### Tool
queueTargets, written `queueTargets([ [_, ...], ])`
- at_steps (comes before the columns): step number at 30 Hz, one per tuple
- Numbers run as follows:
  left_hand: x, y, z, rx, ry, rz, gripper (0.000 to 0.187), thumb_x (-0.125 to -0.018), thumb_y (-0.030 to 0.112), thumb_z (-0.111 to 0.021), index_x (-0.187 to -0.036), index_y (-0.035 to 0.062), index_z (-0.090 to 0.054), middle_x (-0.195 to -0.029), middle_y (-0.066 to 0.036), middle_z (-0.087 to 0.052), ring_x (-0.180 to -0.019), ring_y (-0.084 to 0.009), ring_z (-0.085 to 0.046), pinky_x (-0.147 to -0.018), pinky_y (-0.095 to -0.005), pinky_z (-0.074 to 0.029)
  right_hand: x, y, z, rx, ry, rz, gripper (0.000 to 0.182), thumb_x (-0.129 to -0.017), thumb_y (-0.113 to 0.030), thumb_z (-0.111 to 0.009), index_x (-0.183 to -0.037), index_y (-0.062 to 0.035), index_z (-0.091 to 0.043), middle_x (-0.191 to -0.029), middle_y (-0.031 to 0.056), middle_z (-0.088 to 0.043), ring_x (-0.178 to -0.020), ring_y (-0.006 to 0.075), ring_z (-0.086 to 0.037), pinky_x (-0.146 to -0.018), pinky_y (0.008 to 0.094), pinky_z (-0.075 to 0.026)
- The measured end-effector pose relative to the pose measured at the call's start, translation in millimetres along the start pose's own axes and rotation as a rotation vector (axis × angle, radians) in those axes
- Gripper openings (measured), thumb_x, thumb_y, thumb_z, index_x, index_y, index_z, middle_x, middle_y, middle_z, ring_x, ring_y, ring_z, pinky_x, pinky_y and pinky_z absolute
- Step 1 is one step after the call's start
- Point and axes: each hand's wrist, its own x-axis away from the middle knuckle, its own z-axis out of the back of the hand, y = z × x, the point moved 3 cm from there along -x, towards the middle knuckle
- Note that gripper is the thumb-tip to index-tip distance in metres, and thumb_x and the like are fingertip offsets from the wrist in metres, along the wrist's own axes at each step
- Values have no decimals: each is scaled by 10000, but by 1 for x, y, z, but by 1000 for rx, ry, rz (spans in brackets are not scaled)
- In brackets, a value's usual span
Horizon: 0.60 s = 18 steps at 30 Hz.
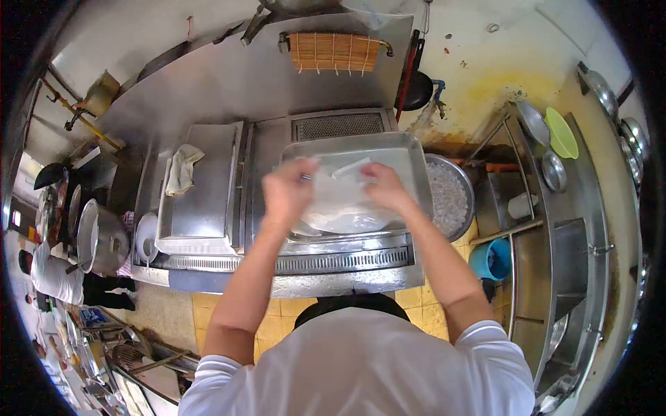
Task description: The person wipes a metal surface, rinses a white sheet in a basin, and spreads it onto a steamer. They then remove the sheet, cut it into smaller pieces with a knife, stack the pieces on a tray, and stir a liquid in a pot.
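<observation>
A clear plastic bag (354, 218) lies in a metal tray (409, 149) on the steel counter, and its upper part rises between my hands. My left hand (288, 191) is closed at the bag's left side, blurred by motion. A small dark, shiny bit shows by its fingertips, too small to name. On the bag's right side, my right hand (385, 186) pinches the plastic near a whitish strip (352, 168). What is inside the bag is hard to make out.
A round basin of ice (447, 197) stands right of the tray. Left is a steel pan (201, 208) with a cloth (182, 170). A blue bucket (490, 260) sits under the right shelf. Another person (59, 274) is far left, near a large pot (100, 236).
</observation>
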Motion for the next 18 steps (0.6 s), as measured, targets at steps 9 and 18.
queueTargets([
  [9,-13,-36,60,-91,193,216,131,-867,-12,-643,-950,24,-737,-852,-154,-739,-767,-292,-724,-713,-359,-559,28,78,-11,182,-68,-176,200,-842,-48,-558,-984,14,-685,-883,245,-673,-918,412,-662,-833,462,-528],
  [18,134,-123,-92,-288,-635,235,192,-894,237,-662,-921,64,-741,-993,-186,-709,-890,-373,-680,-827,-488,-538,64,100,-40,590,-281,-224,175,-823,-87,-579,-932,0,-686,-996,222,-675,-995,399,-642,-910,466,-521],
])
